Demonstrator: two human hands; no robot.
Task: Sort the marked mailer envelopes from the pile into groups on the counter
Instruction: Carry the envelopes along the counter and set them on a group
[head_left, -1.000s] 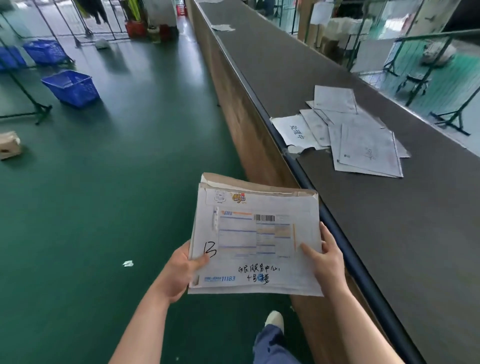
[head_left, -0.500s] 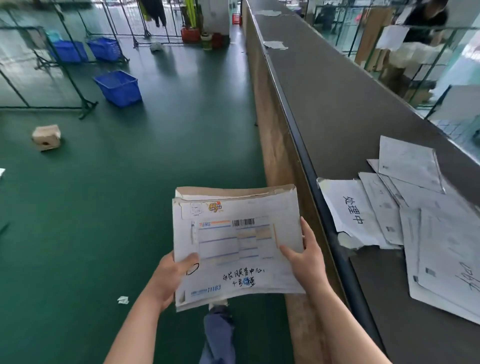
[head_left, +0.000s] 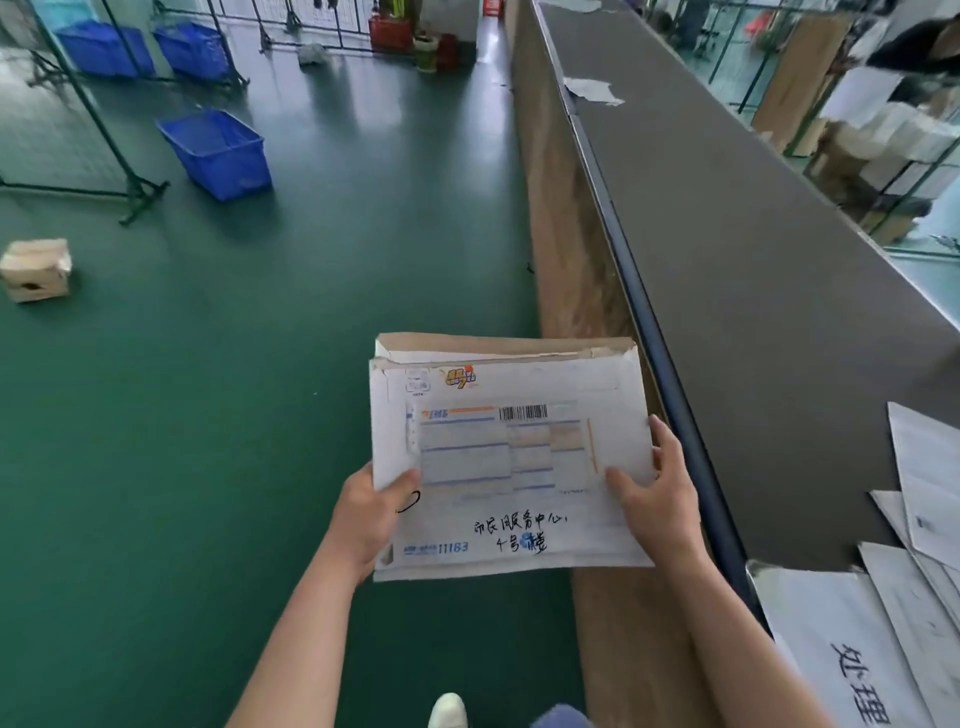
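Gripping the stack of mailer envelopes from both sides, your hands hold it flat out in front of you above the green floor, just left of the tabletop's edge. Your left hand pinches the stack's lower left corner, thumb on top over a black marker stroke; your right hand clasps the right edge, thumb lying across the top envelope's face and fingers curled along the side. That top envelope is white, with a barcoded shipping label and handwriting near its lower edge; a brown one peeks out behind. More sorted envelopes lie overlapping on the tabletop to your right, well apart from the stack. A blue basket and a cardboard box sit on the floor farther off.
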